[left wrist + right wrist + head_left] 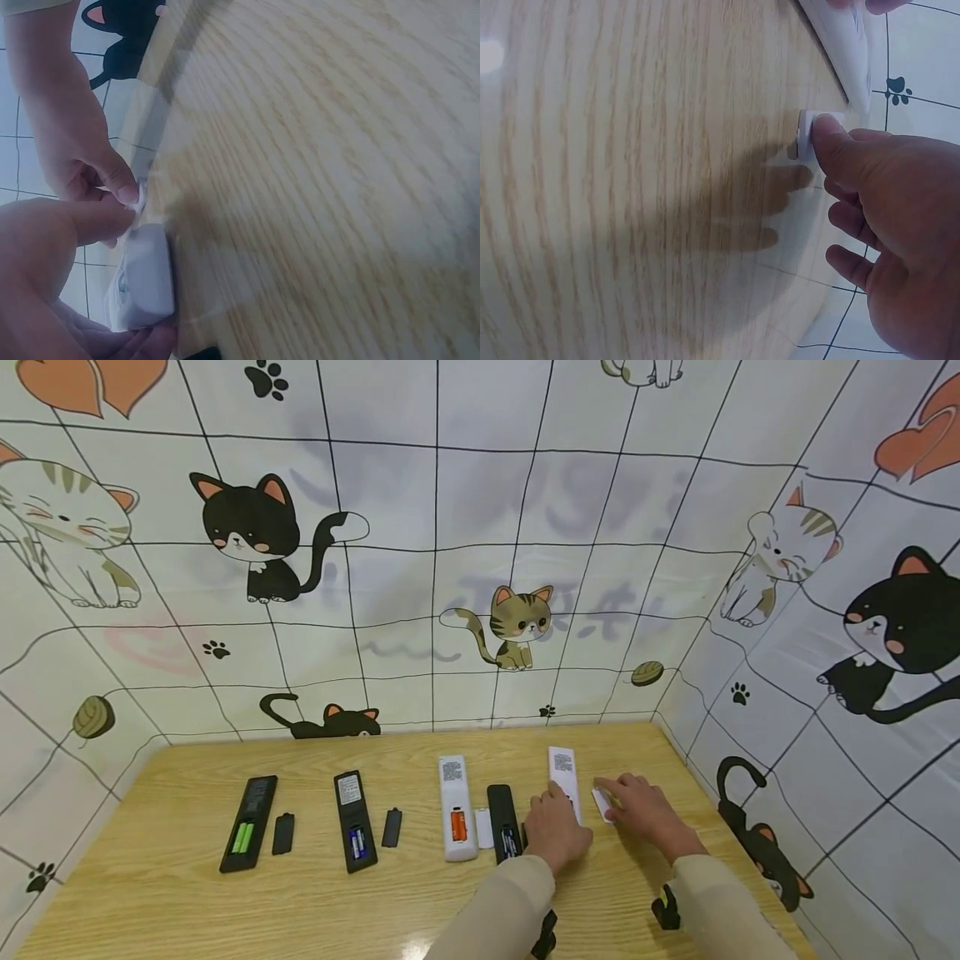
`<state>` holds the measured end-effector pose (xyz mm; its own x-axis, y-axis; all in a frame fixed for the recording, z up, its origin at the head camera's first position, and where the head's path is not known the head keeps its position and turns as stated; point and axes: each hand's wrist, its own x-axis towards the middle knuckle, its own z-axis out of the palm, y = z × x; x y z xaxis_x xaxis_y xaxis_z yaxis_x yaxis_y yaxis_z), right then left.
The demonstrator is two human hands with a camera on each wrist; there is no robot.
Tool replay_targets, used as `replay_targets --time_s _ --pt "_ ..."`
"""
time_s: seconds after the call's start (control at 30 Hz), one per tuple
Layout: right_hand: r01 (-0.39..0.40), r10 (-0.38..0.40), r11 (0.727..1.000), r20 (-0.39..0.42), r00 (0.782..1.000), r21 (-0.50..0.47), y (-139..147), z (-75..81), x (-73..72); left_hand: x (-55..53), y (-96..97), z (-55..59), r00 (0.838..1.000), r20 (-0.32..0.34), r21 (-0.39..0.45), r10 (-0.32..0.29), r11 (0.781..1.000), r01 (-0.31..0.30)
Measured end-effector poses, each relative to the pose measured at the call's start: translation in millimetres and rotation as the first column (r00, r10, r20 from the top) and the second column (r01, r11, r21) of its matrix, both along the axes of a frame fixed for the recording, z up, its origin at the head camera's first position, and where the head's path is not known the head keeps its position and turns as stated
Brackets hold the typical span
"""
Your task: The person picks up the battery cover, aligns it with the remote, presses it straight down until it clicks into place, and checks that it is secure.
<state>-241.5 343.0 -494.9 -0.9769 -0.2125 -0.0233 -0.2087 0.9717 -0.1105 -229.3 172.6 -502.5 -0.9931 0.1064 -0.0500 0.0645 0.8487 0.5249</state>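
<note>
My left hand (557,828) grips a white remote control (562,768) lying back-up at the right of the row. In the left wrist view, fingers show at one side of this remote (148,274) and the thumb lies near its other side. Just to the right, my right hand (647,810) holds a small white battery cover (602,805). The right wrist view shows the thumb on that cover (808,135) close to the tabletop, apart from the remote. My left hand hides much of the remote's lower half.
A black remote (504,810) lies left of my left hand. Beside it are a white remote (453,785) with an orange battery and its cover (483,828). Further left lie two black remotes (352,802) (255,802) with batteries in, and their covers (392,827) (283,833).
</note>
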Motion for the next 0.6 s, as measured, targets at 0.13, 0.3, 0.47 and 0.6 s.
replay_targets --time_s 0.13,0.3,0.47,0.6 --pt "0.005 -0.005 1.000 0.001 1.000 0.014 -1 -1.8 0.6 0.3 0.2 -2.0 0.999 -0.029 -0.022 0.013 1.000 -0.014" --pt "0.012 -0.012 1.000 -0.024 1.000 0.002 -2 -1.9 1.4 1.7 1.6 -0.5 0.999 -0.045 -0.026 0.028 0.999 -0.029" --pt "0.041 -0.041 0.999 -0.017 0.999 -0.024 -1 -3.0 -0.6 -0.5 -2.9 0.3 0.999 -0.011 0.080 0.031 0.996 -0.030" --pt "0.060 -0.060 0.997 0.012 0.998 -0.040 -1 -1.2 -1.8 -4.4 -8.9 3.5 0.998 0.058 0.209 0.017 0.978 -0.029"
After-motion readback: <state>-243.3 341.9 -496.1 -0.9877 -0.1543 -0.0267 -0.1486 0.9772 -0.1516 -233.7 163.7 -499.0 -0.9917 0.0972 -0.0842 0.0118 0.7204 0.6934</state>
